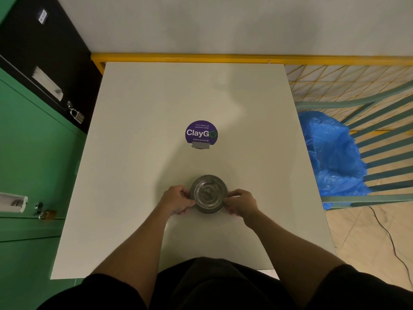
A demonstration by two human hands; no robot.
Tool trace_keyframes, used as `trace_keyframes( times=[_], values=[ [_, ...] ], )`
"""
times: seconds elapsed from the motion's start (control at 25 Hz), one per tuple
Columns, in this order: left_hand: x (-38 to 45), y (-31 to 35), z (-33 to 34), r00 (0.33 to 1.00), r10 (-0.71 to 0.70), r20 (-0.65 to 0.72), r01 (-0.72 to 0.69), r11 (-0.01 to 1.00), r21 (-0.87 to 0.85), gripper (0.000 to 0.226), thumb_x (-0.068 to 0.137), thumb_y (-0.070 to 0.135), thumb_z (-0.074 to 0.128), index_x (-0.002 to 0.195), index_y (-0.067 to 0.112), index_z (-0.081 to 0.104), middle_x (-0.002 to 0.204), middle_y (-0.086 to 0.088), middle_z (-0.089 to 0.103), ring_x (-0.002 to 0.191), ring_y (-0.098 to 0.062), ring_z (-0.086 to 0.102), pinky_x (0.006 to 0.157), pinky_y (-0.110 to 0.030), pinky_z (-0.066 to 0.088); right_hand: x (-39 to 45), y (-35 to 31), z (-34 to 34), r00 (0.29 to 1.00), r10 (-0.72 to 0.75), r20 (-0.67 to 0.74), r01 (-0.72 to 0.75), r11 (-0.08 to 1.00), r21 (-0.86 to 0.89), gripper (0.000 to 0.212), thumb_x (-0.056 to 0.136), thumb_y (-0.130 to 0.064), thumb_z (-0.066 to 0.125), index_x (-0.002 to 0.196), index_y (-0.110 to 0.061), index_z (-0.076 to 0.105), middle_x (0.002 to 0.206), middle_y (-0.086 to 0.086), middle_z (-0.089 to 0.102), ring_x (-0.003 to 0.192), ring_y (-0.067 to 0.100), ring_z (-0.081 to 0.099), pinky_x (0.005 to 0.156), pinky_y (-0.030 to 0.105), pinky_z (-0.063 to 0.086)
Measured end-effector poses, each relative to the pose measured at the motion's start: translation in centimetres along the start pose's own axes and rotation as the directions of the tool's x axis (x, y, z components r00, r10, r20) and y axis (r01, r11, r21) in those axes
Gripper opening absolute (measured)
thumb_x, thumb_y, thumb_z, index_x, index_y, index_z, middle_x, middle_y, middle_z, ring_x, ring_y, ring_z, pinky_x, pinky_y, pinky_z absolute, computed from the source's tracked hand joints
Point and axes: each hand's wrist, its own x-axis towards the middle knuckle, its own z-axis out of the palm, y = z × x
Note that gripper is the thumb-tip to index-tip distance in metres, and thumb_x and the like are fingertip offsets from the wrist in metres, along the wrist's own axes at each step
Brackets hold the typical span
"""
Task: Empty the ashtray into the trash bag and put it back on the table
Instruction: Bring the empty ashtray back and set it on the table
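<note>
A round metal ashtray (209, 193) sits on the white table (138, 135), near the front middle. My left hand (176, 199) grips its left rim with thumb and fingers. My right hand (242, 203) pinches its right rim. The bowl of the ashtray looks shiny; I cannot tell whether anything lies in it. A blue trash bag (333, 153) hangs open on a green slatted chair to the right of the table, well away from both hands.
A purple round sticker (201, 133) lies at the table's centre. Green lockers with padlocks (77, 116) stand close along the left side. A green chair (380, 139) and a yellow rail (223, 57) stand right and behind. A cable (388, 238) runs on the tiled floor.
</note>
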Motion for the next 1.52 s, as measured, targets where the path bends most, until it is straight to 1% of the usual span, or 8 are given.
trace_keyframes(
  times=[0.16,0.24,0.36,0.68,1.04,1.2,1.36,1.52],
  values=[
    [0.2,-0.1,0.0,1.000,-0.003,0.014,0.003,1.000,0.015,0.024,0.071,0.007,0.081,0.089,0.004,0.066,0.075,-0.020,0.074,0.050,-0.022,0.062,0.050,-0.031,0.054,0.0,-0.1,0.4,1.000,0.004,0.003,-0.004,0.999,-0.033,0.017,0.076,-0.005,0.077,0.091,-0.012,0.070,0.076,0.012,0.074,0.046,0.012,0.062,0.041,0.017,0.047],
    [0.3,0.0,-0.1,1.000,-0.008,0.013,0.007,1.000,0.020,0.024,0.071,0.008,0.081,0.089,0.005,0.066,0.072,-0.017,0.074,0.048,-0.019,0.063,0.046,-0.027,0.053,0.2,-0.3,0.5,1.000,0.004,0.000,-0.004,1.000,-0.029,0.017,0.077,-0.005,0.078,0.090,-0.012,0.069,0.075,0.011,0.073,0.041,0.008,0.062,0.039,0.015,0.046],
    [0.5,0.1,-0.2,1.000,-0.018,0.007,0.017,1.000,0.007,0.023,0.072,0.008,0.081,0.089,0.007,0.065,0.067,-0.014,0.073,0.046,-0.016,0.064,0.043,-0.025,0.050,0.5,-0.8,0.6,1.000,0.004,-0.004,-0.005,1.000,-0.025,0.016,0.077,-0.007,0.078,0.088,-0.013,0.069,0.077,0.011,0.074,0.043,0.008,0.063,0.040,0.016,0.047],
    [2.3,1.7,-1.3,0.997,-0.038,-0.070,0.034,0.998,-0.059,0.020,0.070,0.008,0.079,0.086,0.010,0.066,0.070,-0.015,0.075,0.050,-0.021,0.066,0.047,-0.029,0.053,2.3,-2.9,1.0,0.999,-0.003,-0.032,0.003,1.000,-0.012,0.015,0.074,-0.007,0.079,0.085,-0.011,0.069,0.066,0.009,0.071,0.037,0.007,0.060,0.038,0.015,0.046],
    [6.3,5.3,-3.0,0.986,-0.036,-0.165,0.020,0.995,-0.095,0.021,0.072,0.009,0.079,0.086,0.013,0.065,0.072,-0.010,0.074,0.051,-0.021,0.067,0.051,-0.029,0.056,5.9,-7.7,1.6,0.999,-0.019,-0.044,0.018,1.000,-0.021,0.014,0.074,-0.011,0.080,0.079,-0.015,0.068,0.065,0.006,0.072,0.042,0.010,0.061,0.041,0.017,0.050],
    [8.6,7.0,-3.9,0.979,-0.050,-0.200,0.021,0.989,-0.146,0.023,0.073,0.010,0.079,0.090,0.013,0.065,0.076,-0.010,0.074,0.050,-0.018,0.067,0.046,-0.026,0.053,8.0,-10.2,1.8,0.998,-0.039,-0.056,0.038,0.999,-0.012,0.012,0.074,-0.009,0.078,0.080,-0.014,0.070,0.068,0.008,0.073,0.046,0.014,0.062,0.041,0.017,0.048],
    [10.7,8.6,-4.8,0.974,-0.055,-0.218,0.017,0.985,-0.169,0.023,0.072,0.010,0.078,0.090,0.013,0.064,0.077,-0.010,0.073,0.053,-0.022,0.068,0.053,-0.031,0.058,9.9,-12.6,1.9,0.996,-0.052,-0.067,0.052,0.999,-0.003,0.011,0.075,-0.006,0.076,0.079,-0.015,0.069,0.072,0.010,0.074,0.048,0.014,0.062,0.040,0.016,0.047],
    [12.6,10.2,-5.5,0.968,-0.059,-0.245,0.010,0.980,-0.198,0.022,0.071,0.010,0.079,0.085,0.016,0.062,0.077,-0.009,0.072,0.049,-0.022,0.066,0.052,-0.031,0.058,11.6,-14.4,1.8,0.996,-0.057,-0.070,0.059,0.998,0.032,0.013,0.076,-0.004,0.076,0.077,-0.015,0.069,0.068,0.009,0.073,0.045,0.013,0.062,0.040,0.016,0.046]
  ],
)
